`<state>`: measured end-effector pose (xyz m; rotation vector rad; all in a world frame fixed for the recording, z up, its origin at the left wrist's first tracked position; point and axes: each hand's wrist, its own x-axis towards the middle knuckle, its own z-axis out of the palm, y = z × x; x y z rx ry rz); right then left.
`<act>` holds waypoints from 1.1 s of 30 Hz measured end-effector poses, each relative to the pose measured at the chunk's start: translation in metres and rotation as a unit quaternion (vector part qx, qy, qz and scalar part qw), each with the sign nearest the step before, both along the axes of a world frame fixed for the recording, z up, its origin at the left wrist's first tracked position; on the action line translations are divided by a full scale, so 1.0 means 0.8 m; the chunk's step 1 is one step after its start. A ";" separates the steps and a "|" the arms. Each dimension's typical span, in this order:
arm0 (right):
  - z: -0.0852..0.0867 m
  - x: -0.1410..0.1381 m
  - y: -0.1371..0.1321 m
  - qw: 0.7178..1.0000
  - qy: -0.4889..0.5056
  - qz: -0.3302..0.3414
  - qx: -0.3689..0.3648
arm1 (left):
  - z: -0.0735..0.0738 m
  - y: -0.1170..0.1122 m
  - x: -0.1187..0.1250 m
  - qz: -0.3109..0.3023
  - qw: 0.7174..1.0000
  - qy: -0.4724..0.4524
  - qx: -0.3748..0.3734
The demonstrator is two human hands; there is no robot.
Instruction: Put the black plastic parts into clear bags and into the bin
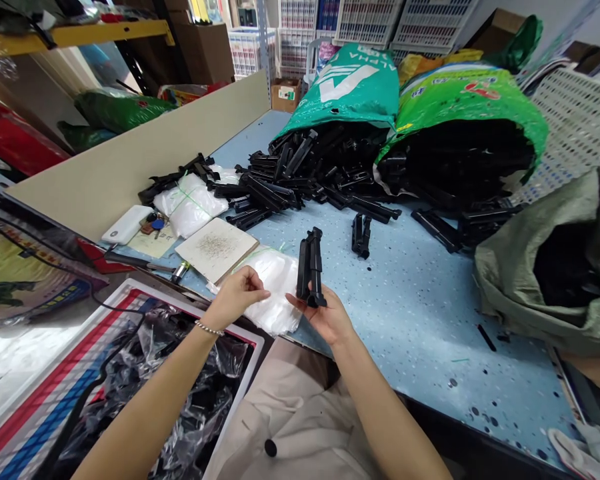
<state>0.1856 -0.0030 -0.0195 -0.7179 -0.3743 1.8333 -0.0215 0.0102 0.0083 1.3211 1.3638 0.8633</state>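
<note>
Black part [311, 267] stands pinched low by the right hand [331, 320] — likely freeing its top — with grip unclear in the left hand [237, 293].

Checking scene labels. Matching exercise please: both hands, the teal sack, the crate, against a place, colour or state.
1. left hand
2. right hand
3. teal sack
4. crate

A. at the back of the table, beside a green sack
B. red and blue stripes
C. bracelet at its wrist
D. holding a black part

Pairs: 1-C, 2-D, 3-A, 4-B
</note>
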 end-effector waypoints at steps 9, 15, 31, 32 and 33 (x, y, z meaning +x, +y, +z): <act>0.006 0.004 0.002 1.000 -0.011 0.019 0.012 | -0.024 -0.009 0.045 -0.013 0.996 0.076 0.036; -0.008 0.001 0.004 0.999 -0.035 0.010 -0.019 | 0.018 -0.013 0.022 -0.076 0.937 0.278 0.198; -0.025 0.033 -0.075 0.948 0.119 0.255 -0.148 | -0.005 -0.022 0.016 -0.118 0.948 0.238 0.173; -0.029 0.028 -0.069 0.956 0.099 0.237 -0.142 | -0.003 -0.031 0.020 -0.130 0.942 0.249 0.185; -0.030 0.022 -0.062 0.968 0.057 0.211 -0.125 | -0.001 -0.041 0.027 -0.151 0.935 0.254 0.194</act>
